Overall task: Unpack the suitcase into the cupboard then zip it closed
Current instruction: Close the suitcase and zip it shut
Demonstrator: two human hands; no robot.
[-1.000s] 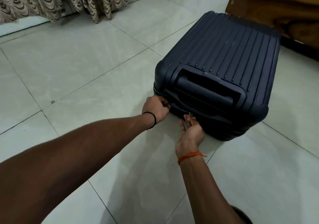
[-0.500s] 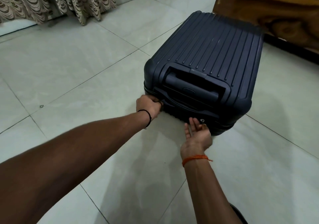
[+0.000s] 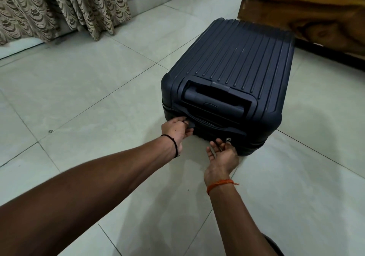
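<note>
Zipper pull (image 3: 228, 140) now nearer the suitcase's right corner than 0.5 s ago, and much further right than 1 s ago, when near the middle of the near edge. Pinched between thumb and curled fingers of the right hand (image 3: 222, 154), palm turned up. Left hand (image 3: 177, 130) gripping the dark carry handle (image 3: 190, 126) on the near side, as before, bracing the case. Cannot tell from the seam alone whether opening or closing; with the case shut and flat, probably a zip run in progress round the corner.

Suitcase (image 3: 235, 72) lying flat on the tiled floor (image 3: 98, 89), near end toward the camera, far end close to a wooden furniture panel (image 3: 308, 12). Hard dark navy shell, matte, ribbed lengthwise, rounded corners, recessed telescopic handle (image 3: 215, 102) in the top. Floor pale, glossy, with thin grout lines. Patterned curtain (image 3: 59, 9) hanging at the far left, folded in soft pleats.
</note>
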